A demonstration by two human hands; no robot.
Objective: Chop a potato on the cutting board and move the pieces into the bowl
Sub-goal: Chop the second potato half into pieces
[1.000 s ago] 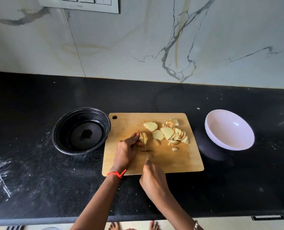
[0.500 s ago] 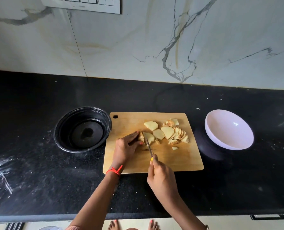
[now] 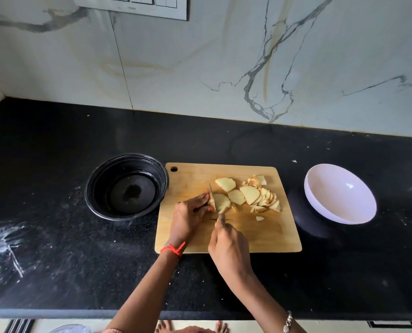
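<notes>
Knife (image 3: 213,198) slid forward against potato (image 3: 221,203); black bowl (image 3: 90,188) left, white bowl (image 3: 339,193) right.

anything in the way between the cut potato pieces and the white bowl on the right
Nothing visible. The potato pieces lie on the right half of the cutting board, and only bare counter separates it from the white bowl. The left hand gripping the potato, the right hand and its knife are left of the pile.

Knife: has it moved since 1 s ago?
Yes. The knife in the right hand has moved forward, its tip now nearer the far edge of the cutting board.
</notes>
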